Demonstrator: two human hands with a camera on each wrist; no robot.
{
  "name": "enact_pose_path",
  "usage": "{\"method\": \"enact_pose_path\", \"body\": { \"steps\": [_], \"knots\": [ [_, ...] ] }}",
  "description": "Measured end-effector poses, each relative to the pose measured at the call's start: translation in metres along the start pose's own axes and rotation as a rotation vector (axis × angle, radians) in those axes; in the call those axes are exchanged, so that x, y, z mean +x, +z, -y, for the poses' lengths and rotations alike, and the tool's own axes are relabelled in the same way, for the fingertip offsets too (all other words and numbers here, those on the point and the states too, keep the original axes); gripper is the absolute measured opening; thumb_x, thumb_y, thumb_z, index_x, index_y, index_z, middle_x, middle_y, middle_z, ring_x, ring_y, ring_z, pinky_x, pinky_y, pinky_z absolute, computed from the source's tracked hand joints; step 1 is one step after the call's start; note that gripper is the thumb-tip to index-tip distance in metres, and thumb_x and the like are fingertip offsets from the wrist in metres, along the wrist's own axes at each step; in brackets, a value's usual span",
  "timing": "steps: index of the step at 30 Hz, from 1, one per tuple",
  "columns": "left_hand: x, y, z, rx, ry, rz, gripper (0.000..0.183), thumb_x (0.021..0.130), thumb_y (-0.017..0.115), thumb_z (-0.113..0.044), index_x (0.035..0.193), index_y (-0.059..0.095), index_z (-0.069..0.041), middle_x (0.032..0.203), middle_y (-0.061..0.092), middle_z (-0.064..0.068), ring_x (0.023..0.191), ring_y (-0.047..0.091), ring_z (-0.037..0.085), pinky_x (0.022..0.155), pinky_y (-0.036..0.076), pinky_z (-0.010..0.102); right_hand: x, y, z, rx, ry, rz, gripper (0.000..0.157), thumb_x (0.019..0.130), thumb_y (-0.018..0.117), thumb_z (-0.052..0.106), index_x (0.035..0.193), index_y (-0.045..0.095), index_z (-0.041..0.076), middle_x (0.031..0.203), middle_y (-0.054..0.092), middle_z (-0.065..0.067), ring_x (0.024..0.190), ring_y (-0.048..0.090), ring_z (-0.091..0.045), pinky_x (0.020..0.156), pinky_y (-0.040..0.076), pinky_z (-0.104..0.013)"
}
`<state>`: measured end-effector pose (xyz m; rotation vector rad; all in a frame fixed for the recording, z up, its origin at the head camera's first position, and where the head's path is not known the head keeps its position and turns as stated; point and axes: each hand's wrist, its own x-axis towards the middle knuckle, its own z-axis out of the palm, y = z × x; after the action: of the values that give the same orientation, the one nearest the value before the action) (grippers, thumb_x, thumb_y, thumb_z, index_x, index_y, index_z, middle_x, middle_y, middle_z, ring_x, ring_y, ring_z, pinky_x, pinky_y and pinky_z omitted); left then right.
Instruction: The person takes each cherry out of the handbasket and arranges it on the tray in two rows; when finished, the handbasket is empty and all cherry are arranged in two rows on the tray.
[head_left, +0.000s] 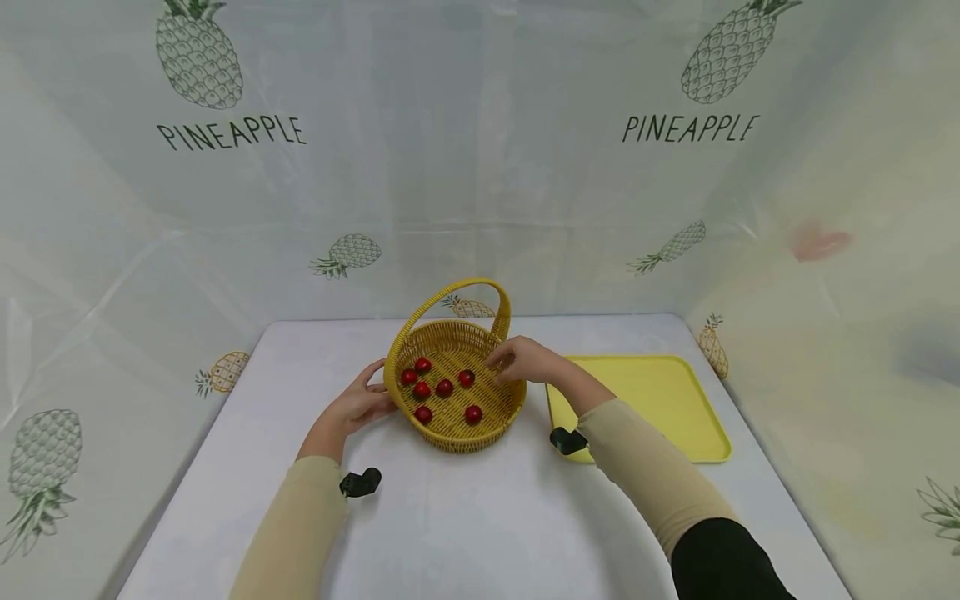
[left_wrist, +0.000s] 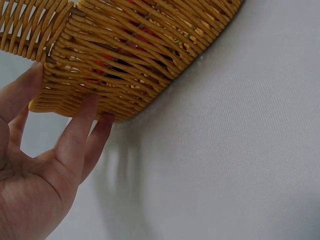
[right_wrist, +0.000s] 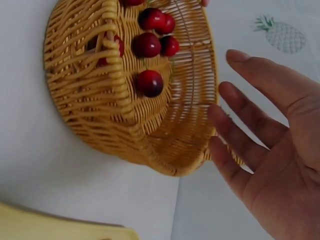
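**Two hands at a wicker basket of red fruit**

The fingers (left_wrist: 75, 135) of the left hand (head_left: 362, 406) are spread and nearly straight, their tips against the outer wall of the wicker basket (head_left: 459, 444), with the thumb near the base of its handle (head_left: 503, 315). The fingers of the right hand (head_left: 528, 360) are apart, slightly bent and pinching nothing; they lie by the basket's right rim, though contact with it cannot be told.

The basket stands toward the far edge of the white table (head_left: 450, 517), its handle arched overhead. Seven round, glossy red fruits (head_left: 444, 387) rest inside: five clustered toward the left, one right of centre and one near the front.

Beyond the right hand, a yellow tray (head_left: 645, 400) lies flat, partly behind the forearm. Beige sleeves (head_left: 292, 525) cover both forearms. Behind the table hangs a pale sheet (head_left: 465, 183) printed with pineapples and the word "PINEAPPLE".
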<state>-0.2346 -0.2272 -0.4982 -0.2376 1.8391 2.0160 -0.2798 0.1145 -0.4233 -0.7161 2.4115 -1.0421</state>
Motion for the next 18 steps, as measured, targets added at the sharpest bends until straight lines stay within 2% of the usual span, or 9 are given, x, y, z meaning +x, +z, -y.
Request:
{"method": "enact_pose_path", "body": {
  "steps": [7,12,18],
  "knots": [
    [-0.002,0.003,-0.001,0.000,-0.003,-0.004,0.086,0.092,0.060,0.006,0.157,0.013,-0.025,0.141,0.039,0.033,0.093,0.066,0.023,0.103,0.040,0.053,0.010,0.009,0.005,-0.036,0.006,0.120,0.030,0.082,0.078,0.007,0.112,0.073,0.005,0.114,0.067,-0.014,0.094,0.062,-0.016,0.081,0.054,-0.031],
    [0.000,0.002,0.000,0.003,0.007,0.003,0.086,0.093,0.058,0.008,0.157,0.012,-0.025,0.142,0.038,0.033,0.097,0.065,0.025,0.103,0.040,0.052,0.016,0.014,0.006,-0.041,0.037,0.195,0.033,0.082,0.077,0.005,0.115,0.071,0.003,0.115,0.067,-0.011,0.100,0.061,-0.019,0.085,0.053,-0.031],
    [0.002,0.000,0.002,0.011,0.023,0.015,0.086,0.093,0.057,0.010,0.158,0.011,-0.023,0.144,0.036,0.034,0.103,0.064,0.028,0.102,0.041,0.052,0.023,0.020,0.004,-0.066,0.047,0.247,0.034,0.082,0.077,0.003,0.116,0.071,0.003,0.114,0.068,-0.009,0.107,0.061,-0.022,0.088,0.052,-0.031]
  ]
}}
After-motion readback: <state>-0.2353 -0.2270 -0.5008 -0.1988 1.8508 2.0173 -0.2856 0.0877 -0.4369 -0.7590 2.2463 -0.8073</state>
